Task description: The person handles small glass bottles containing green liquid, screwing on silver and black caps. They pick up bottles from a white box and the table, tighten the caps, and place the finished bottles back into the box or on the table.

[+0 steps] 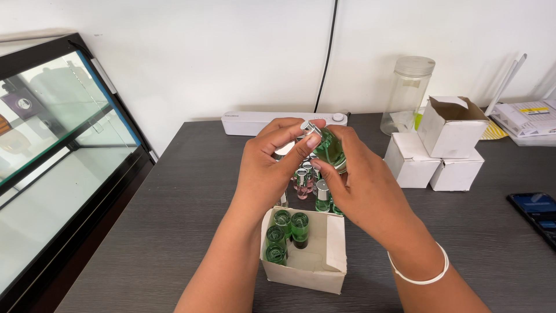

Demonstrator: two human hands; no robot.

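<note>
Dark table (pixel 174 220) — both hands' fingers closed on a green bottle (pixel 330 148): left hand (pixel 266 168) at its cap, right hand (pixel 359 185) cupping.

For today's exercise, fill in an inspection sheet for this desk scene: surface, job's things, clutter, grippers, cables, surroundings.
Surface: dark grey desk.
Job's things: green glass bottle held by both hands; open white carton holding green vials; capped vials standing behind it.
Clutter: three white boxes, lidded glass jar, phone, white bar-shaped device.
Grippers: left hand and right hand grip the bottle.
Cables: black cable down the wall.
Surroundings: glass display case at left.
</note>
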